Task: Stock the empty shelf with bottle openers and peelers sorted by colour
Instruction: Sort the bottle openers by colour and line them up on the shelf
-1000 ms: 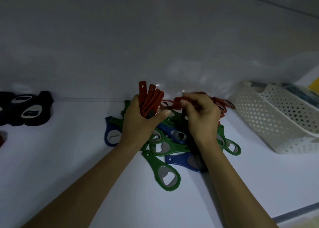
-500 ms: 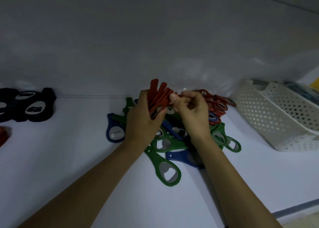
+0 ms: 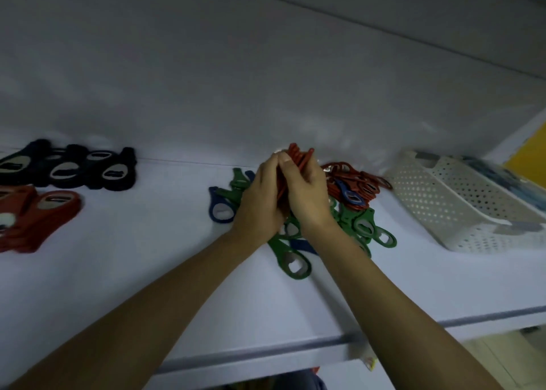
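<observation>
Left hand (image 3: pixel 260 200) and right hand (image 3: pixel 307 197) clamped together on the red openers (image 3: pixel 300 156), ends poking up. The red pile (image 3: pixel 38 215) sits way off left, so the left hand's nearer.

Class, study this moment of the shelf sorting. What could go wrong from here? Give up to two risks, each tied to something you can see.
1. The bunch of red openers is squeezed between the left hand and right hand with its tips fanned out; one could slip loose when carried.
2. A blue opener lies among the loose red ones; a quick grab might carry it into the red group.
</observation>
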{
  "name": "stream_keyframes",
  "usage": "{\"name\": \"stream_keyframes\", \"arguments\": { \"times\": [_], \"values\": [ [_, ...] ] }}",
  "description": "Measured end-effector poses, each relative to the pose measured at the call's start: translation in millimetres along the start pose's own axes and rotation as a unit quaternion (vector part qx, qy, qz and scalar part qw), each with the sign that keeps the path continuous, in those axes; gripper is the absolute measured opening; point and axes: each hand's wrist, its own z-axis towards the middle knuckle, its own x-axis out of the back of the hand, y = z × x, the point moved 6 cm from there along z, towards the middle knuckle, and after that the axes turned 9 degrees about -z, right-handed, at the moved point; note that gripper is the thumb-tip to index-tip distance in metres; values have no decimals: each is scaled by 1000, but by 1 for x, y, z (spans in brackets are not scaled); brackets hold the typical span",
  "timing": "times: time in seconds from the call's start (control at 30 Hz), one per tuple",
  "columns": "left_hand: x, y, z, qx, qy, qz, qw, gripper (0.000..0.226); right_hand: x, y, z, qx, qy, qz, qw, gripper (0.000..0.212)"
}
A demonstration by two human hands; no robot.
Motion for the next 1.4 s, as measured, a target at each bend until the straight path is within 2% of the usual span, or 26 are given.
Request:
{"name": "stream_keyframes", "arguments": {
  "times": [0.07,0.1,0.13,0.17,0.2,0.23,0.3,0.37,0.4,0.47,0.57,0.63,0.7,0.73,0.8,0.87,0.93,1.0,1.07,1.17,1.23,1.3,1.4],
  "values": [
    [12,1,-9,31,-35,-119,992,72,-8,6,-6,-62,23,118,991,12],
    [21,-2,-18,52,-52,-189,979,63,-17,9,-10,-97,27,186,977,9],
    [37,1,-27,90,-26,-240,966,50,-28,10,-14,-121,28,242,962,8],
    [54,2,-35,119,32,-285,951,34,-42,8,-18,-131,24,273,953,8],
    [71,-2,-42,158,110,-346,918,19,-59,4,-23,-128,17,281,951,8],
    [85,-5,-48,196,181,-405,875,16,-78,-1,-31,-117,7,272,955,9],
    [103,-11,-61,264,268,-481,792,31,-115,-12,-49,-92,-14,238,967,12],
    [127,-17,-72,299,323,-490,752,37,-145,-21,-66,-72,-52,216,972,11],
    [138,-19,-77,307,339,-482,747,37,-155,-25,-72,-60,-71,203,975,10],
    [156,-22,-86,296,344,-463,761,35,-164,-34,-79,-20,-95,155,983,15],
    [161,-20,-96,269,332,-449,785,37,-163,-49,-83,62,-59,118,989,20],
    [156,-17,-100,266,310,-508,758,44,-165,-53,-89,57,-43,148,986,19],
    [154,-16,-102,266,293,-579,713,39,-171,-55,-95,51,-66,176,981,14],
    [156,-15,-103,262,293,-595,701,37,-174,-58,-97,56,-86,174,979,14],
    [162,-15,-106,268,302,-575,711,36,-180,-60,-100,49,-126,168,976,15],
    [167,-14,-106,272,303,-528,745,44,-181,-60,-97,36,-127,156,979,15],
    [171,-8,-108,257,286,-427,818,46,-179,-58,-90,7,-92,151,984,10],
    [181,-1,-111,221,266,-260,902,29,-180,-56,-84,-54,-84,183,978,5],
    [193,6,-112,157,238,-142,948,17,-185,-54,-82,-109,-105,191,970,10],
    [208,2,-111,134,211,-27,968,18,-194,-57,-86,-145,-166,179,959,23],
    [215,-8,-113,164,225,-76,958,15,-196,-60,-87,-130,-230,142,954,27],
    [222,-16,-116,194,244,-142,939,12,-190,-62,-82,-81,-276,93,953,17],
    [230,-17,-114,195,199,-103,955,18,-178,-64,-72,-9,-303,59,951,9]
  ]
}}
